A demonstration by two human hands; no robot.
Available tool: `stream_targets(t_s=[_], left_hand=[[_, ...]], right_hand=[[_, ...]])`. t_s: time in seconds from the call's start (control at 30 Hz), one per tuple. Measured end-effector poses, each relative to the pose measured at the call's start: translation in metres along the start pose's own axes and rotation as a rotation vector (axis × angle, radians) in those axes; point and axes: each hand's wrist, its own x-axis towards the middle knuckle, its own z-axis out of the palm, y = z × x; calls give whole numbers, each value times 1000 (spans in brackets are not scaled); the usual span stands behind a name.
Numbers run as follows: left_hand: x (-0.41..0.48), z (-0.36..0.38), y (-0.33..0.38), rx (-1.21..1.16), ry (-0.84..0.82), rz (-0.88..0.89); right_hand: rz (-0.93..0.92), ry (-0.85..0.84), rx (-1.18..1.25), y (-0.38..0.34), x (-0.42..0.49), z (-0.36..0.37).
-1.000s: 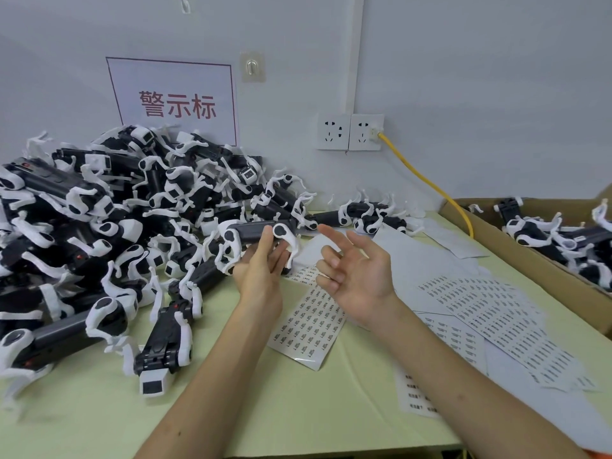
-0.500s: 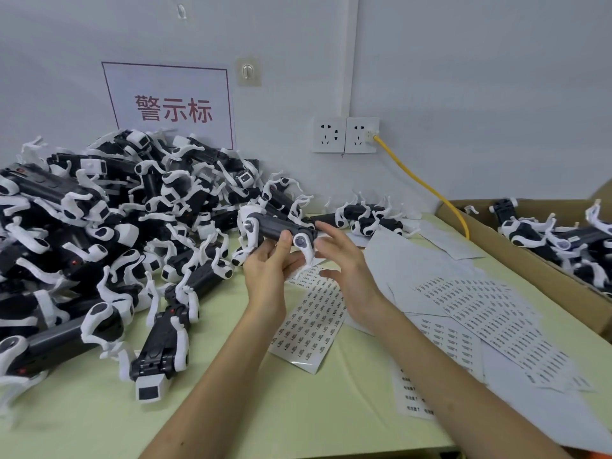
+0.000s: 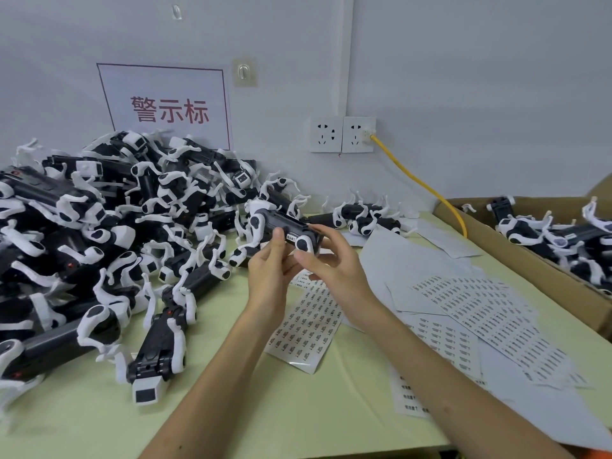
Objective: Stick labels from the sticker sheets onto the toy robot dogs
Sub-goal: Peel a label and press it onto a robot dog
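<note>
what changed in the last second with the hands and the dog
The right hand, open and apart a second ago, moved left and took hold of the toy robot dog that the left hand grips. A small white label now shows on its black body. The pile of dogs and sticker sheets stayed put.

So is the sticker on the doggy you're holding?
On: a white label sits on the black body of the held dog, beside the left hand.

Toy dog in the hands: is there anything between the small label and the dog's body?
Nothing visible. The label lies on the black body of the toy dog, just beside the thumb of the left hand. The right hand holds the dog's other end.
</note>
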Motion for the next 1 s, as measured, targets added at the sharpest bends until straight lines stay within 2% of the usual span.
stream_targets(t_s=[0.1,0.23,0.43,0.53,0.63,0.7,0.77,0.8,0.87,0.93,1.0], left_hand=[[-1,1,-1,47,-28,8],[0,-1,-4,72,16,-14],[0,-1,-7,20,-18,-181],[1,-2,-9,71,-45,-262],[-1,0,-13,230,-174,-262],[-2,2,-14,288,-213,-249],[-3,2,-14,295,-211,-244],[-2,1,-14,293,-200,-244],[-1,-1,-13,288,-182,-245],[0,-1,-13,293,-177,-239],[-1,0,-14,308,-165,-236]], right_hand=[[22,-10,-9,0,0,-2],[78,-49,-59,6,2,-1],[106,78,-166,2,8,-8],[367,187,-14,-2,19,-22],[598,318,249,-8,31,-53],[550,455,621,-13,35,-83],[318,558,1098,-19,33,-121],[167,550,1245,-22,31,-140],[-37,504,1247,-27,25,-170],[-65,564,1121,-23,22,-183],[-23,617,1099,-17,19,-180]])
